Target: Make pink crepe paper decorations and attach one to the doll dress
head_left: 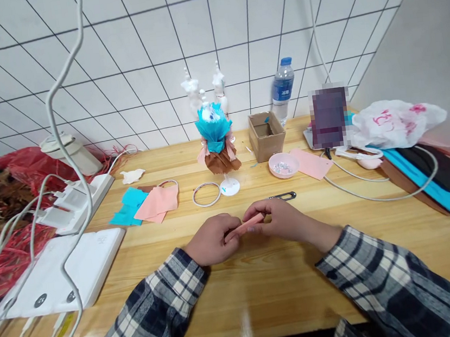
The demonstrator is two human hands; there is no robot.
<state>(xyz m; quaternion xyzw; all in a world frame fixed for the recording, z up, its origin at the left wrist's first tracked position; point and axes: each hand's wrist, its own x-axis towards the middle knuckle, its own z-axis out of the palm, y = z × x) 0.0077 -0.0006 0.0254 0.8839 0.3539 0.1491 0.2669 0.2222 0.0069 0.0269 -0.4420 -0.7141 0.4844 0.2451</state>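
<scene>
My left hand (213,240) and my right hand (282,219) meet over the middle of the wooden table (263,278). Both pinch a narrow folded strip of pink paper (247,224), held between them just above the wood. Behind the hands stands a small doll figure (216,137) dressed in blue and brown paper on a white round base. A white ring (206,194) lies beside that base. Pink and blue paper sheets (147,204) lie to the left. A small metal tool (282,196) lies just beyond my right hand.
A small cardboard box (267,135), a pink dish of beads (283,165), a pink sheet (311,163) and a water bottle (283,91) stand at the back. A phone (328,115), white plastic bag (395,121) and cables lie right. White devices (63,267) and a power strip (77,200) sit left.
</scene>
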